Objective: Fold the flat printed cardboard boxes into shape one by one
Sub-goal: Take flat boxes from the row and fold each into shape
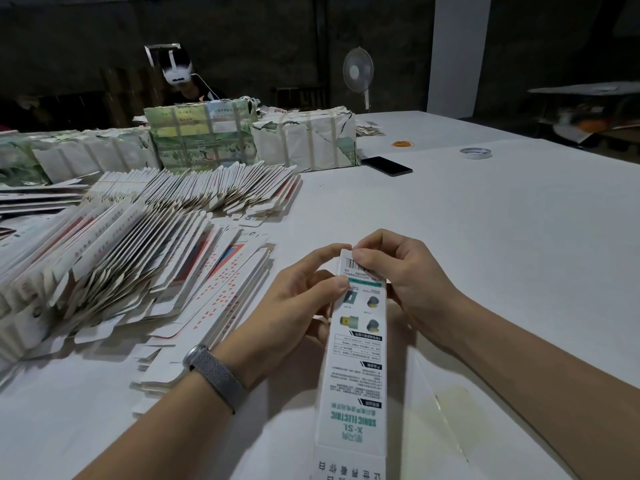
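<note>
A long, narrow white printed box (355, 368) with green lettering is held upright-lengthwise over the table, its far end pointing away from me. My left hand (294, 306) grips its left side near the far end, thumb on the printed face. My right hand (398, 271) pinches the barcode flap at the far end with thumb and forefinger. Fanned rows of flat printed boxes (138, 265) lie to the left, with a small stack of flat ones (207, 327) beside my left wrist.
Strapped bundles of flat cartons (304, 140) stand at the back. A black phone (387, 165), a tape roll (475, 153) and orange rubber bands (403, 144) lie on the white table (502, 237). A person with a headset (178, 72) sits behind; a fan (358, 72) stands beyond.
</note>
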Demonstrator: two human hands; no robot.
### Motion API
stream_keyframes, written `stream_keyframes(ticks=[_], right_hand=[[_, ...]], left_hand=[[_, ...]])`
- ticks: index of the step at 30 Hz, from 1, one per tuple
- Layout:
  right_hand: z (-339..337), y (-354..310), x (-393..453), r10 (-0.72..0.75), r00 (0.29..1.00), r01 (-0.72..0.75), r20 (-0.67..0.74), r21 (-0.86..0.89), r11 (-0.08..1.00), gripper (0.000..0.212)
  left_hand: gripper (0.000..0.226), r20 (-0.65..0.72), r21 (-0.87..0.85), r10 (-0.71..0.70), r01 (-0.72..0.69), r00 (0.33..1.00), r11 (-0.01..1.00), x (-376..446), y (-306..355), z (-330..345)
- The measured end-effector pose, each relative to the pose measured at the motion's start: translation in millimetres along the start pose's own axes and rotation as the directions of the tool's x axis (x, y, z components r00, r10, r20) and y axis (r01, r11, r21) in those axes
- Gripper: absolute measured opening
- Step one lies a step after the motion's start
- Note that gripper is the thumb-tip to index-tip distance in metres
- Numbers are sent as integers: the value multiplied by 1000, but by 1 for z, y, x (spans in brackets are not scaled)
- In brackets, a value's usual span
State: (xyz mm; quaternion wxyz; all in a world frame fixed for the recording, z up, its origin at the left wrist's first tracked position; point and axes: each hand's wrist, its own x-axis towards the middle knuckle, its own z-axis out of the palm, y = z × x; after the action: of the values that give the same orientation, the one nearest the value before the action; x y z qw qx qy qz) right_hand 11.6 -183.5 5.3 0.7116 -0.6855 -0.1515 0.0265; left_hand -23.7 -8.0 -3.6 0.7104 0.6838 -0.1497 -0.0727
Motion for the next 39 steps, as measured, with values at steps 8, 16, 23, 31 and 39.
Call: stream_keyframes(ticks=[8, 16, 23, 31, 39], right_hand=[[0, -1, -1, -19, 1000, 19, 5, -14, 1000, 13], [-2, -3, 2, -56, 998, 55, -23, -56, 997, 22], [-3, -3, 3, -38, 999, 37, -28, -42, 998, 25], [-2, -7, 2, 4, 1000, -4, -10, -3, 1000, 23], [0, -6, 1, 2, 1000, -2, -12, 11, 1000, 33]], left_hand=[[49, -14, 39, -4, 4, 1000, 999, 0, 0, -1], [50, -16, 55, -3, 4, 1000, 998, 2, -3, 0], [69, 2, 26, -3, 3, 1000, 1000, 3, -4, 0], [60, 32, -17, -16, 17, 999, 1000, 3, -5, -2], [42, 67, -9, -2, 2, 998, 1000, 2, -4, -5]])
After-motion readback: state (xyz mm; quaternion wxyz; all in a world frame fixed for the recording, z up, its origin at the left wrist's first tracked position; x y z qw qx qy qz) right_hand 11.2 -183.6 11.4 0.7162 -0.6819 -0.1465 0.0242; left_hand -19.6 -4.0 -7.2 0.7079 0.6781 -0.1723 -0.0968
